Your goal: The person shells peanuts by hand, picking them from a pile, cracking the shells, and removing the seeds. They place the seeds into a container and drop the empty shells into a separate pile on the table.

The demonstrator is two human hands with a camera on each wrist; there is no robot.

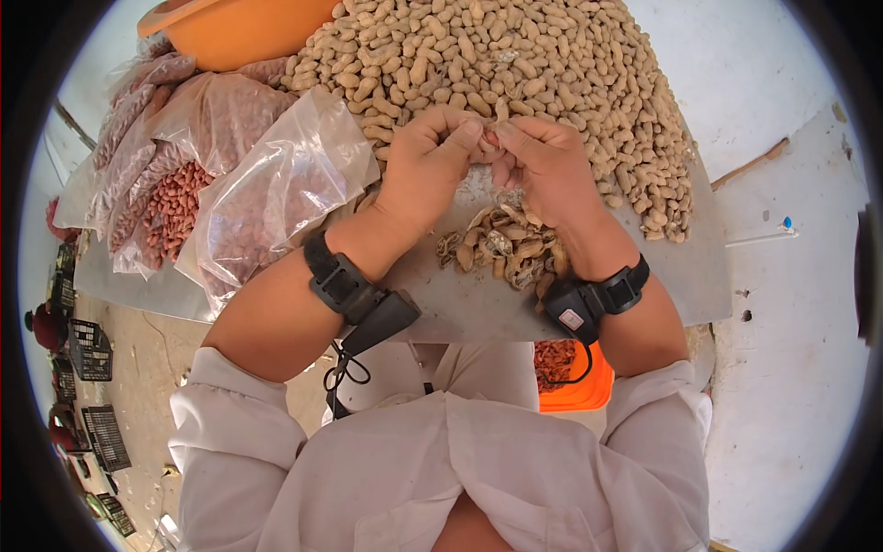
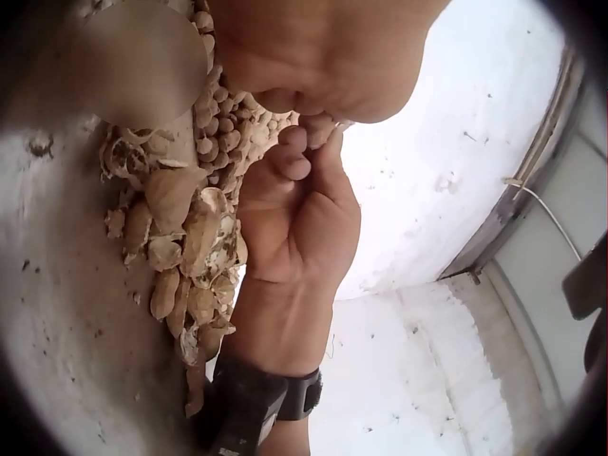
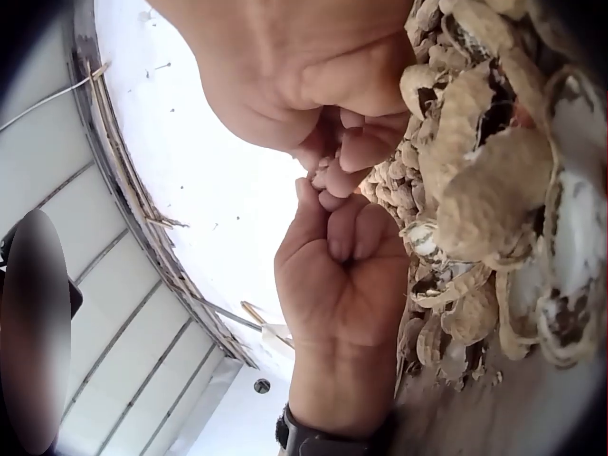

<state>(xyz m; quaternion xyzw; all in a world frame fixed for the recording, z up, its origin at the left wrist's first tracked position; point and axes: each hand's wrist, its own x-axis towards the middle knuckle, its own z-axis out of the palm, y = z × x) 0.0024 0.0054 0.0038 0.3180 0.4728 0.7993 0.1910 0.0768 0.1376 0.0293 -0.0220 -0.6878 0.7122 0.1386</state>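
Both hands meet in front of the big peanut heap (image 1: 515, 55). My left hand (image 1: 428, 161) and my right hand (image 1: 547, 161) pinch one peanut (image 1: 501, 110) between thumbs and curled fingertips. In the right wrist view a bit of its pale shell (image 3: 321, 177) shows between the left hand (image 3: 342, 275) and the right hand (image 3: 304, 76); the fingers hide most of it. Below the hands lies a small pile of split, empty shells (image 1: 515, 244), seen close up as shells (image 2: 195, 247) in the left wrist view.
Clear bags of red kernels (image 1: 267, 193) lie on the table (image 1: 414, 304) at the left, with an orange basin (image 1: 239, 32) behind. An orange tub (image 1: 589, 391) with red kernels stands below the table edge. Black crates (image 1: 92, 350) are on the floor at the far left.
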